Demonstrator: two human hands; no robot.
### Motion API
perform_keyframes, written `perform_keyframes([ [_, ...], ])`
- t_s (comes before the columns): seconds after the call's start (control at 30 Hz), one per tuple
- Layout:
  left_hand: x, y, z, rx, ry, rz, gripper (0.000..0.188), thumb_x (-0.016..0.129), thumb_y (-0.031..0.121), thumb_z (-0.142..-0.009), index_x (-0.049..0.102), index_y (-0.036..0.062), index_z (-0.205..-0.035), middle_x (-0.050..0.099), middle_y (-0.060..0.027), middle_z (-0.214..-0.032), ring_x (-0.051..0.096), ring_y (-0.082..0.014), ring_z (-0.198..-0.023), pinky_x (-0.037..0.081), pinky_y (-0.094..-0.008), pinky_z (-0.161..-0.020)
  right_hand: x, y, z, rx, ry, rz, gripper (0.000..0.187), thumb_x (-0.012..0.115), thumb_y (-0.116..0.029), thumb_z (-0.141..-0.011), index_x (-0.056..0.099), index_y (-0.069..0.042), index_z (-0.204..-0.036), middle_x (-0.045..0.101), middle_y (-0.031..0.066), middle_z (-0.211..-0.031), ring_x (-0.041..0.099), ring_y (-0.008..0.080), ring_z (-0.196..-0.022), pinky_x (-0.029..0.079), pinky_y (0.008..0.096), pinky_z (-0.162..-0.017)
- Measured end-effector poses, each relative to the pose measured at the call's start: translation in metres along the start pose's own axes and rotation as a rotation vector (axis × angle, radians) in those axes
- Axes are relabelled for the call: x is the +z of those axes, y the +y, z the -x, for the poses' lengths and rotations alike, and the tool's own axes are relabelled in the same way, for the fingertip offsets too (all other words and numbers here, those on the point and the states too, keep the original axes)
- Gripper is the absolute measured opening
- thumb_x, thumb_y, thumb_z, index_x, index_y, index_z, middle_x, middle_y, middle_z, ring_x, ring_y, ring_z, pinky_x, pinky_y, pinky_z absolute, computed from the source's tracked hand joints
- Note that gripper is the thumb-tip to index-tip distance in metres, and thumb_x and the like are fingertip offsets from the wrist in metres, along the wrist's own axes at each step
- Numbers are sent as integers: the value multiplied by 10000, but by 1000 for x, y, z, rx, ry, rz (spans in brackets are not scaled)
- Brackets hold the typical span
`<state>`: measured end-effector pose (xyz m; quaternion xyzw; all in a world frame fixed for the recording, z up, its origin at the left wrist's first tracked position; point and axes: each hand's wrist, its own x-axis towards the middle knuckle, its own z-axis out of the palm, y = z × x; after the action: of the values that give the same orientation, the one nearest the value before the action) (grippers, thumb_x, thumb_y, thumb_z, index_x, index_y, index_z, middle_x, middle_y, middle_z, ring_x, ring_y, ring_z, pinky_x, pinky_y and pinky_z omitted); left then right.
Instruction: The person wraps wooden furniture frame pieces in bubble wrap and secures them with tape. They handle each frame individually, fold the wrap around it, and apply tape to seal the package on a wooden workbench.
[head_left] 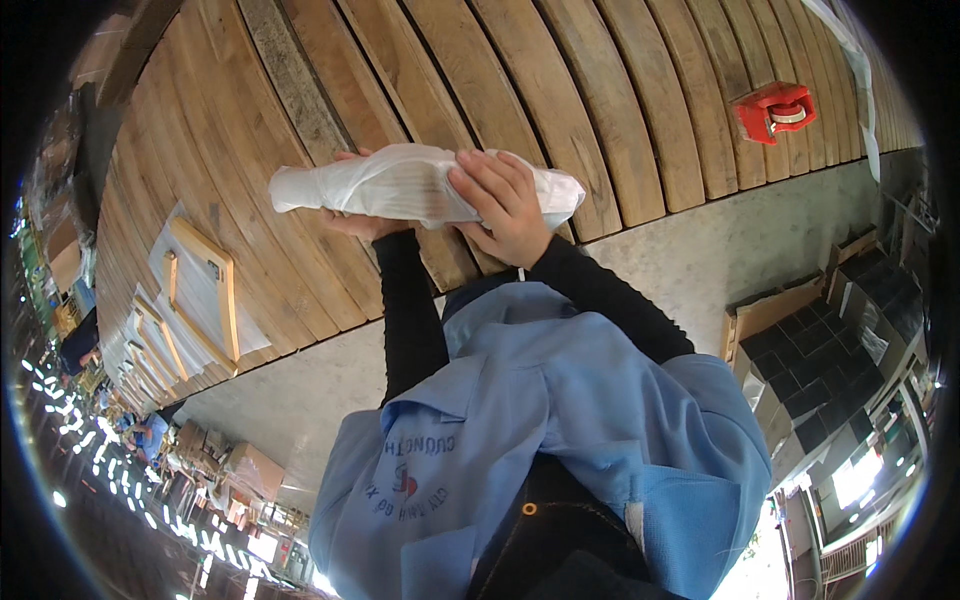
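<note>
A long bundle wrapped in translucent white foam sheet (395, 185) lies crosswise in front of me, with brownish contents showing faintly through. My left hand (362, 227) grips it from beneath near its left part; the wrap hides most of the fingers, and a fingertip shows at the far side. Over the top of its right part, my right hand (502, 205) is pressed down with fingers curved around the wrap. The left end is twisted narrow, and the right end is folded.
The slatted wooden table (580, 110) spreads under the bundle. A red tape dispenser (775, 112) rests at the far right. To the left, angled wooden frame pieces (232, 290) lie on white foam sheets. Cartons and dark stacked panels (810, 350) stand on the right beyond the concrete floor (690, 260).
</note>
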<state>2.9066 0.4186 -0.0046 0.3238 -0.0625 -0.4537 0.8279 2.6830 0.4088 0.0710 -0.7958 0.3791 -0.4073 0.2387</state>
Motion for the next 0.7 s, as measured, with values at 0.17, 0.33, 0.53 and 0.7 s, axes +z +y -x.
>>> perform_keyframes([
  [0.17,8,45,19,335,113,-962,681,585,554,-905,525,123,-1428,600,-97,-1359,568,-337,-1265,358,-542,-1140,18,3,17,1,79,126,698,788,-216,-723,617,-176,-1399,578,9,-1467,537,193,-1347,283,541,-1160],
  [0.33,149,74,23,304,-950,-1623,728,808,465,-797,545,186,-1416,603,-38,-1355,580,-300,-1258,214,-638,-1197,19,6,25,-18,103,165,601,772,-286,-786,647,-207,-1368,624,-28,-1411,550,153,-1331,226,574,-1181],
  [0.53,164,69,10,286,-1429,-1757,639,933,333,-620,669,201,-1187,691,18,-1148,643,-213,-1128,297,-574,-1165,-94,84,40,366,382,306,462,729,-158,-898,574,-72,-1325,589,162,-1313,512,330,-1283,298,562,-1124],
  [0.7,182,58,15,347,-1434,-1717,589,938,305,-594,700,205,-1123,683,5,-1166,637,-230,-1119,368,-538,-1116,-275,264,49,1120,1077,718,471,666,-318,-960,566,-28,-1317,508,217,-1313,489,400,-1220,404,523,-1031],
])
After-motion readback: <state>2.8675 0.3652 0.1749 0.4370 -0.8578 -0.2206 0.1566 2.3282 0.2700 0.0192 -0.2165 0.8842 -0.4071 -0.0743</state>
